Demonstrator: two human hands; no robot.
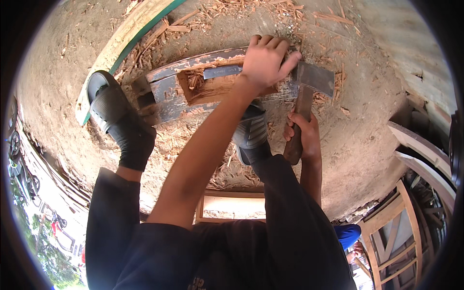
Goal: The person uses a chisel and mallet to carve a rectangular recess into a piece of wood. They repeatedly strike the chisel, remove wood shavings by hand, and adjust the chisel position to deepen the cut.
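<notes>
A wooden block (166, 92) with worn grey paint lies on the ground, a long hollow cut in its top. Across that hollow runs the flat metal blade of a chisel (220, 72). My left hand (266, 60) is closed over the chisel's other end, which it hides, and its thumb sticks out to the right. My right hand (305, 133) grips the wooden handle of a hatchet (315, 79). The hatchet's broad dark head is beside my left thumb, at the block's right end. Loose chips (195, 81) sit in the hollow's left end.
My sandalled feet (108, 104) are close to the block. A green-edged plank (121, 41) lies at the far left. Wood shavings (164, 34) litter the dirt floor. A wooden frame (394, 232) and curved boards (420, 145) stand right; blue clothing (348, 236) of another person shows nearby.
</notes>
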